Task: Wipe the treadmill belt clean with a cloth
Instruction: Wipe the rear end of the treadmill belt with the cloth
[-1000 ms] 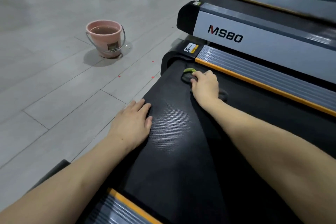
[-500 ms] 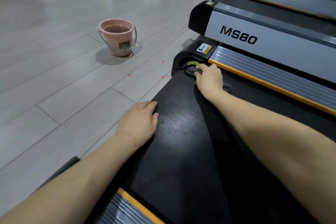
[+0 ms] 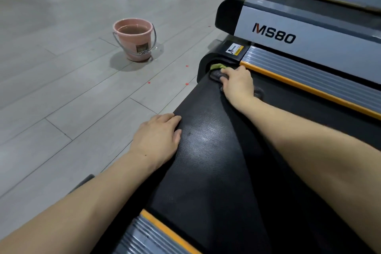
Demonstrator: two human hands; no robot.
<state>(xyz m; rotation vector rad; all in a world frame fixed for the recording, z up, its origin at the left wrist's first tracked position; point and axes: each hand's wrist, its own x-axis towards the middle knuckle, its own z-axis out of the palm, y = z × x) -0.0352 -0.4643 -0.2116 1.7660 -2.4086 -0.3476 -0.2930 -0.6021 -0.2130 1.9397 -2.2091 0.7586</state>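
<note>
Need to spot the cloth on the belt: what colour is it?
Green and dark grey, under the right hand; the cloth shows in the head view.

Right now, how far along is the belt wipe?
Done: can't confirm; the belt near the left hand shows no obvious dirt. In hand: the right hand presses the cloth at the belt's far end, beside the orange-edged side rail. Left: likely the near stretch; the bucket waits on the floor.
</note>
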